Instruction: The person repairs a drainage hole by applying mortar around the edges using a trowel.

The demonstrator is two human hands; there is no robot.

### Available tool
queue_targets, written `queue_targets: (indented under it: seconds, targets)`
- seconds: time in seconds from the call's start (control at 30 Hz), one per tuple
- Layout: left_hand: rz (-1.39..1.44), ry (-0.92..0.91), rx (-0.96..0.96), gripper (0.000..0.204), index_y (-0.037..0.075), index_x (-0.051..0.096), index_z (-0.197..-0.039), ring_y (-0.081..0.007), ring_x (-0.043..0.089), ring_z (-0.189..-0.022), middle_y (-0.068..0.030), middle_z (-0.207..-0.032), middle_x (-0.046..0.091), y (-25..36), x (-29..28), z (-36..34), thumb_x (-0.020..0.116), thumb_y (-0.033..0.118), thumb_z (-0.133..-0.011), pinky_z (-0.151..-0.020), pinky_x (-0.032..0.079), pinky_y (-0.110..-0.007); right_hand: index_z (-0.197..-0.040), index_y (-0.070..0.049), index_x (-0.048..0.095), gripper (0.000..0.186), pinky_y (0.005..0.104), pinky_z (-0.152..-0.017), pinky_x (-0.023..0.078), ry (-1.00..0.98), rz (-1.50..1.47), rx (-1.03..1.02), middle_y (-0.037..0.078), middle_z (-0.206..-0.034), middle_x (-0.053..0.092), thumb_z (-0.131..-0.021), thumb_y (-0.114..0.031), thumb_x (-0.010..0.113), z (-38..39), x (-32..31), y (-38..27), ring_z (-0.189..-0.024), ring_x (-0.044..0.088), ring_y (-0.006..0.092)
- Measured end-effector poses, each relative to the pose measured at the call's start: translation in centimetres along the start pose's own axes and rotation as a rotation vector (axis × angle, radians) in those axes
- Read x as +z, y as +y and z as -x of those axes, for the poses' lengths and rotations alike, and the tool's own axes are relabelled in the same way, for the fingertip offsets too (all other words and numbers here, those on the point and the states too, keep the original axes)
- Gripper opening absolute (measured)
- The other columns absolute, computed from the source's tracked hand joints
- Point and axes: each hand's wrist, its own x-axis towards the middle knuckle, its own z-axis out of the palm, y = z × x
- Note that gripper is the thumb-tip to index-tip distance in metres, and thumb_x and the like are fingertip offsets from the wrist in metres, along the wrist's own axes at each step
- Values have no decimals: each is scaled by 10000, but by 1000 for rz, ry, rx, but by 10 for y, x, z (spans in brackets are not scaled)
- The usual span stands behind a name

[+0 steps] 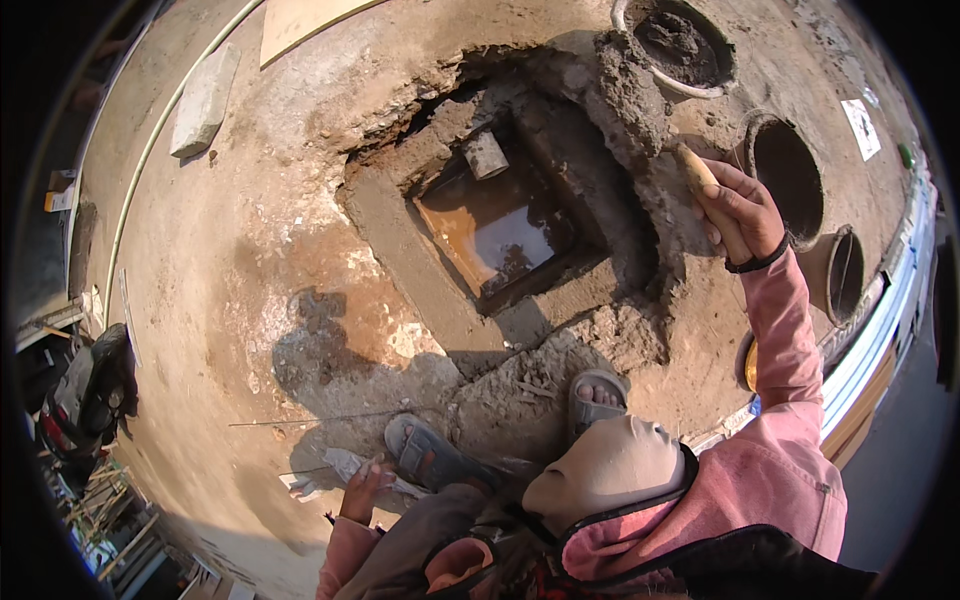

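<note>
My right hand is closed round the pale wooden handle of a tool, out to the right of a square pit. The tool's working end cannot be made out beside the wet mortar heap. Down by my left leg is my left hand, fingers apart, with nothing visible in it. The pit has smoothed mortar walls and a broken earth edge. Muddy water lies at its bottom, reflecting the sky. A short grey pipe end juts in at the far side.
A round basin of mortar stands far right, with a dark bucket and a smaller bucket nearer. A concrete block, a hose and a board lie far left. My sandalled feet stand at the pit's near edge.
</note>
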Motion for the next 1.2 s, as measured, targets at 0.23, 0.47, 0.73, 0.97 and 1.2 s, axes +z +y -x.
queue_targets:
  seconds: [0.23, 0.47, 0.73, 0.97, 1.2]
  targets:
    - [56, 0, -17, 576, 34, 409, -1308, -170, 567, -942, -84, -1133, 559, -19, -9, -1, 512, 430, -902, -796, 445, -292, -1197, -62, 427, 323, 201, -353, 396, -347, -520, 430, 100, -793, 564, -925, -235, 444, -169, -14, 109, -503, 487, 107]
    - [113, 13, -12, 583, 33, 401, -1313, -179, 571, -956, -92, -1131, 559, -12, -3, 3, 531, 420, -896, -787, 455, -296, -1177, -79, 466, 310, 240, -382, 419, -294, -289, 403, 87, -782, 573, -926, -258, 427, -239, -29, 174, -498, 491, 121]
    - [57, 4, -65, 654, 23, 367, -1329, -218, 582, -950, -130, -1133, 553, -17, -4, 3, 519, 476, -883, -792, 468, -317, -1153, -56, 435, 451, 378, -710, 500, 153, 558, 89, 172, -921, 605, -756, -185, 607, -189, 41, 222, -804, 618, 286]
    - [94, -5, -71, 576, 29, 385, -1313, -203, 576, -961, -124, -1137, 550, -13, -1, 2, 518, 412, -903, -796, 467, -308, -1193, -93, 378, 576, 455, -882, 440, 418, 905, 54, 238, -1118, 496, -705, -152, 679, -220, 113, 272, -1052, 525, 416]
    - [61, -36, -29, 590, 17, 370, -1329, -204, 571, -984, -132, -1152, 543, 9, 5, -8, 507, 409, -911, -815, 460, -305, -1188, -78, 443, 497, 417, -699, 492, 652, 940, -214, 198, -895, 594, -756, -180, 669, -183, 27, 354, -798, 605, 335]
